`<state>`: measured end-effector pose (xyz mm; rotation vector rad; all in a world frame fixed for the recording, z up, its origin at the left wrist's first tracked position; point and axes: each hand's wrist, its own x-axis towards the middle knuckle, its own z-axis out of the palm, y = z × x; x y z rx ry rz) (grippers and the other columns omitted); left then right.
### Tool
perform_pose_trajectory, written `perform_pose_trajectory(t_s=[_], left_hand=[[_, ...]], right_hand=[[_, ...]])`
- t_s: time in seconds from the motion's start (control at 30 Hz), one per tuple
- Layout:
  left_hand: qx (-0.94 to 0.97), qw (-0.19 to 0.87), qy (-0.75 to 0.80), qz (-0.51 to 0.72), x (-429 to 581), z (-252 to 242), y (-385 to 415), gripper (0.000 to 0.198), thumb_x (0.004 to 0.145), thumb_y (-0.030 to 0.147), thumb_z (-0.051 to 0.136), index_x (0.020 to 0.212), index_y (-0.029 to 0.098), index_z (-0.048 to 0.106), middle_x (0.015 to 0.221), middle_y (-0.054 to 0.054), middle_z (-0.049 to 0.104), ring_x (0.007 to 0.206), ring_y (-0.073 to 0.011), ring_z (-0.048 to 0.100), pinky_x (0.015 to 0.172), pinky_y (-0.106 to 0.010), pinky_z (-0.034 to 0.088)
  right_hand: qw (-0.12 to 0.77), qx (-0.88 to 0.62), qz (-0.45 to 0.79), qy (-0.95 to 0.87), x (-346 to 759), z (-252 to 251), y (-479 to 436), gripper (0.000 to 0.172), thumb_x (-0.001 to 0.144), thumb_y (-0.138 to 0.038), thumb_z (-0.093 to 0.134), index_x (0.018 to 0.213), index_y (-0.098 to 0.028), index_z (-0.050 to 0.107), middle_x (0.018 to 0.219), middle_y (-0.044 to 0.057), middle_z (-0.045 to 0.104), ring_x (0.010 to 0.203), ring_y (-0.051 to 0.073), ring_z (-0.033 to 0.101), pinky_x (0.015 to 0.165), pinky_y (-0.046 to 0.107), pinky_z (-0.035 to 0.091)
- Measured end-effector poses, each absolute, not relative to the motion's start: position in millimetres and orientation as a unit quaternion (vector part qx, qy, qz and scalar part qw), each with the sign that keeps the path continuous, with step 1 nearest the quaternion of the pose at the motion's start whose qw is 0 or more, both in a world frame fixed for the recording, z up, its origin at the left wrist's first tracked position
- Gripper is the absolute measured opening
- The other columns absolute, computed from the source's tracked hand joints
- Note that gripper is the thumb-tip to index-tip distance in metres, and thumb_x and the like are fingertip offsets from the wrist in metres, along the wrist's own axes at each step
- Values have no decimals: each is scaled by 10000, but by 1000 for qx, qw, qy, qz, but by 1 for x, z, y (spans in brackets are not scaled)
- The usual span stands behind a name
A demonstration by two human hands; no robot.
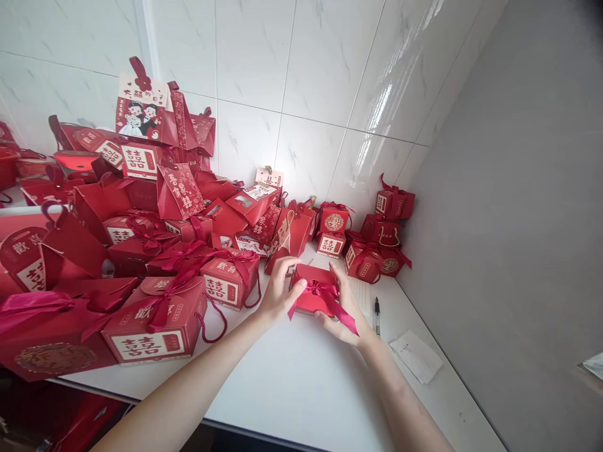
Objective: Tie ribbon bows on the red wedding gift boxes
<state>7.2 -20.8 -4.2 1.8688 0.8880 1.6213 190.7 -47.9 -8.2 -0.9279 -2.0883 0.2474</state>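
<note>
Between my two hands sits a small red gift box (315,274) with a dark pink ribbon (325,291) tied in a bow across its front. My left hand (281,294) grips the box's left side, its thumb on the front face near the ribbon. Around the right side curves my right hand (346,307), with fingers along the far edge and the thumb at the lower front. One ribbon tail hangs over the right palm, another below the left thumb. The box is at or just above the white table (282,376); I cannot tell which.
Red gift boxes (151,320) are heaped across the left of the table. Smaller boxes (331,226) stand stacked near the tiled wall (249,75). On the right lie a black pen (377,314) and folded white paper (417,356), beside a grey wall (499,220).
</note>
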Motion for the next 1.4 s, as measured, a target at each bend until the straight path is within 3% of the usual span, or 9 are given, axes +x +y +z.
perform_pose_trajectory(t_s=[0.13, 0.33, 0.47, 0.57, 0.73, 0.87, 0.97, 1.2, 1.4], left_hand=[[716, 299, 323, 541, 10, -3, -23, 486, 751, 263, 537, 1217, 197, 417, 1303, -102, 448, 1237, -247, 393, 1033, -402, 314], [702, 321, 354, 528, 11, 0, -23, 438, 750, 212, 538, 1175, 187, 434, 1213, -100, 523, 1132, -245, 496, 964, -388, 385], [688, 328, 369, 532, 12, -1, -21, 419, 756, 219, 529, 1163, 189, 433, 1200, -99, 522, 1128, -250, 488, 951, -402, 385], [681, 329, 373, 538, 13, -2, -22, 416, 748, 218, 531, 1152, 181, 440, 1163, -101, 534, 1117, -257, 485, 945, -415, 381], [662, 348, 375, 547, 16, 0, -27, 411, 757, 206, 532, 1161, 220, 453, 1173, -70, 528, 1112, -231, 479, 979, -398, 346], [615, 402, 356, 578, 19, -2, -27, 394, 774, 191, 504, 1164, 226, 459, 1193, -52, 524, 1108, -208, 485, 980, -362, 355], [583, 394, 357, 615, 21, -11, -23, 327, 800, 211, 481, 1125, 245, 491, 1188, -29, 528, 1132, -197, 467, 991, -344, 344], [548, 366, 368, 656, 22, -32, -3, 297, 759, 208, 452, 1051, 179, 492, 1020, -59, 573, 968, -195, 527, 893, -332, 404], [550, 358, 373, 656, 27, -31, -1, 282, 761, 180, 460, 1040, 190, 501, 1019, -58, 571, 991, -203, 516, 901, -336, 390]], right_hand=[[403, -374, 54, -834, 187, -6, -51, 774, 818, -414, 483, 1404, -178, 36, 1443, 162, 154, 1328, 319, 172, 1030, 530, 288], [474, -370, -19, -799, 175, -1, -61, 663, 869, -554, 365, 1375, -168, 180, 1379, 184, 267, 1282, 348, 266, 979, 570, 332], [546, -286, -136, -775, 163, 12, -80, 362, 915, -368, 311, 1226, -208, 402, 1185, 136, 450, 1177, 332, 409, 986, 645, 251], [527, -211, -178, -804, 147, 15, -92, 228, 861, -176, 369, 1034, -210, 514, 927, 80, 530, 946, 255, 538, 928, 572, 373], [426, -154, -143, -880, 112, 1, -99, 269, 804, -133, 435, 1055, -143, 531, 919, 102, 590, 914, 226, 553, 830, 415, 484], [344, -197, -62, -916, 89, -9, -103, 447, 902, -328, 367, 1220, -29, 461, 1190, 204, 521, 1191, 296, 411, 981, 489, 383], [300, -263, -9, -917, 70, -14, -117, 546, 918, -454, 339, 1248, -35, 458, 1220, 206, 514, 1198, 333, 398, 1010, 567, 305], [541, -211, 40, -813, -10, -51, -191, 290, 912, -361, 332, 1055, -261, 563, 892, -29, 664, 982, 190, 556, 1114, 446, 120], [444, -306, 166, -826, 21, -24, -184, 449, 914, -427, 253, 1148, -170, 537, 1105, 104, 576, 1079, 265, 504, 1035, 515, 270]])
